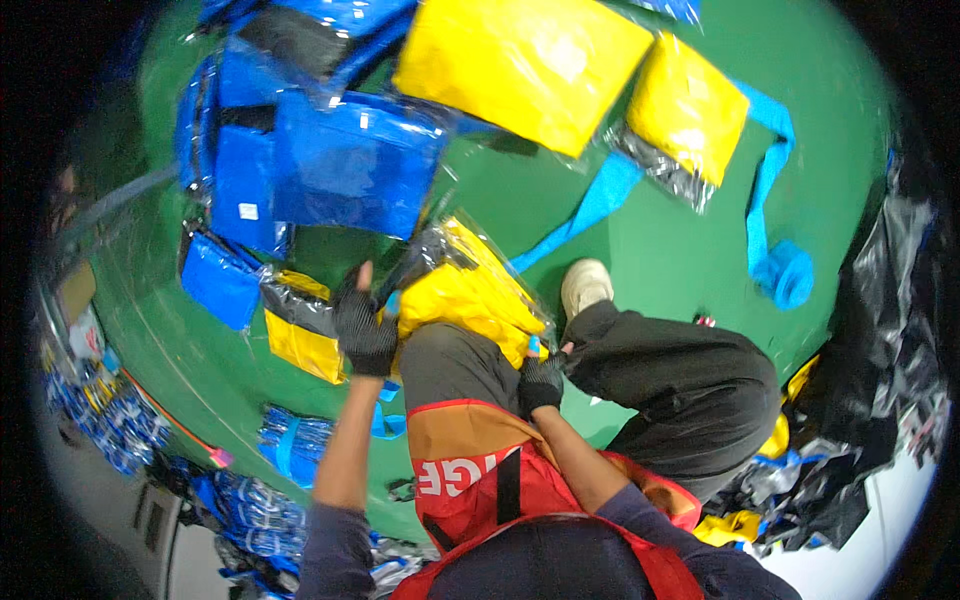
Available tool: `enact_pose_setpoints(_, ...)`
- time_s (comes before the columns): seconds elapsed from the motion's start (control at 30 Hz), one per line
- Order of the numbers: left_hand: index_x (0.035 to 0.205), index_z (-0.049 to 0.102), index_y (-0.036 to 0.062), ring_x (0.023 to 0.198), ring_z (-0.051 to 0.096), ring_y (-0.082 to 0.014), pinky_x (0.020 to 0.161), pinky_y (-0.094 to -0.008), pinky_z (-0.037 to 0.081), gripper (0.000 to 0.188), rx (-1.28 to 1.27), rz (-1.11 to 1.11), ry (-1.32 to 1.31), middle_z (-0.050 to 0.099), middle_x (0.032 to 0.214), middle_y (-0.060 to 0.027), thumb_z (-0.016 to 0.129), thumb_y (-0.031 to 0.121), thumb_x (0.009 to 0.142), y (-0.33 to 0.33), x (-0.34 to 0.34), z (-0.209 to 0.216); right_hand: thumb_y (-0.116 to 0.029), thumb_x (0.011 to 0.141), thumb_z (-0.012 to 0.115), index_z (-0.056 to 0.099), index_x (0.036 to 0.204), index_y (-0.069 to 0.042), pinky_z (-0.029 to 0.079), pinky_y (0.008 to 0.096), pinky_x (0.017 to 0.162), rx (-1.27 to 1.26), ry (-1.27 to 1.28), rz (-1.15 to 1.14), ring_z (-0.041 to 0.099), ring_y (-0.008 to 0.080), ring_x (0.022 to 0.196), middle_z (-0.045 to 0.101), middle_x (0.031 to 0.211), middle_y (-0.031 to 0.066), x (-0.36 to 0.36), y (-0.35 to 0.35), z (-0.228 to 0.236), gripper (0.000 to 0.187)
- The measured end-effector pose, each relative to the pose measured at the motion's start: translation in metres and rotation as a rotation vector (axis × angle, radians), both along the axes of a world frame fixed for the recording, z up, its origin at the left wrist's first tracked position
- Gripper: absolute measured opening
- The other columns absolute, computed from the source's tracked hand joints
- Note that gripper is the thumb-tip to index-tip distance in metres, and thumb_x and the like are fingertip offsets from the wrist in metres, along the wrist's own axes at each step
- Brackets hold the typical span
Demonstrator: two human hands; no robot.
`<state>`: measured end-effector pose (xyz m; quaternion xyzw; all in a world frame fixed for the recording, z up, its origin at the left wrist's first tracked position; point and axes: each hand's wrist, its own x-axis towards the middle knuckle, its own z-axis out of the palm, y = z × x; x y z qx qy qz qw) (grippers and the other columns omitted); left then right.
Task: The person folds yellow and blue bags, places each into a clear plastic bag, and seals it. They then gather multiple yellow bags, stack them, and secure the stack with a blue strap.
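Observation:
A yellow bag in clear plastic point(470, 290) lies tilted in front of my bent knee, with a dark grey part at its far left. At its left side is my left hand point(364, 330) in a black ribbed glove, one bare finger stretched up and nothing plainly in it. My right hand point(542, 382), gloved alike, closes on the bag's near right corner. A small patch of blue shows at each hand; whether it is tape or strap I cannot tell. A light-blue strap point(590, 212) runs from the bag's far side toward another yellow bag point(690, 105).
The strap's roll point(790, 275) lies on the green floor point(680, 260) at the right. Blue wrapped bags point(350, 165) are piled far left. Near my left hand lies a small yellow-and-black bag point(303, 335). A large yellow bag point(520, 65) is farther off; black plastic point(890, 310) lines the right.

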<state>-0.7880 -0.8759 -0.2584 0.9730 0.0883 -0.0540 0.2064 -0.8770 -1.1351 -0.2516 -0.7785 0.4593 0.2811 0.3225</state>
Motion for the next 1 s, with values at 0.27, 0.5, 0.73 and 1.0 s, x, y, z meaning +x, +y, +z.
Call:
enact_pose_setpoints(0.27, 0.126, 0.045, -0.0009, 0.119, 0.045, -0.0296, 0.102, -0.0365, 0.031, 0.041, -0.266, 1.163, -0.038, 0.051, 0.125, -0.0180, 0.047, 0.025, 0.095, -0.008, -0.102, -0.069, -0.033, 0.080, 0.062, 0.031, 0.139, 0.003, 0.035, 0.0433, 0.100, 0.196, -0.534, 0.639, 0.046, 0.0414, 0.117, 0.048, 0.129, 0.0256, 0.118, 0.076, -0.039, 0.075)
enact_pose_setpoints(0.5, 0.107, 0.051, 0.0023, 0.092, 0.050, -0.0249, 0.087, -0.0359, 0.039, 0.036, -0.488, 1.204, -0.325, 0.055, 0.099, -0.0128, 0.046, 0.035, 0.094, -0.023, -0.102, -0.096, -0.039, 0.088, 0.047, 0.033, 0.140, 0.000, 0.037, 0.0394, 0.100, 0.290, -0.488, 0.523, 0.047, 0.0361, 0.120, 0.047, 0.131, 0.0241, 0.093, 0.067, -0.084, 0.066)
enact_pose_setpoints(0.73, 0.132, 0.039, -0.0030, 0.114, 0.044, -0.0438, 0.101, -0.0506, 0.031, 0.069, 0.380, 0.740, -0.337, 0.047, 0.130, -0.0217, 0.059, 0.039, 0.082, 0.106, -0.126, -0.008, -0.026, 0.090, 0.051, 0.021, 0.145, -0.002, 0.021, 0.0382, 0.110, 0.370, -0.793, 0.500, 0.031, 0.0319, 0.133, 0.031, 0.145, 0.0200, 0.140, 0.066, -0.038, 0.067)
enact_pose_setpoints(1.0, 0.145, 0.013, 0.0016, 0.132, 0.033, -0.0345, 0.106, -0.0387, 0.030, 0.112, -0.423, 0.377, 0.556, 0.030, 0.145, -0.0225, 0.077, 0.047, 0.066, 0.303, -0.130, -0.111, -0.023, 0.087, 0.060, 0.034, 0.138, -0.001, 0.033, 0.0371, 0.104, 0.590, -0.760, 0.707, 0.044, 0.0286, 0.123, 0.046, 0.133, 0.0192, 0.166, 0.107, -0.002, 0.061)
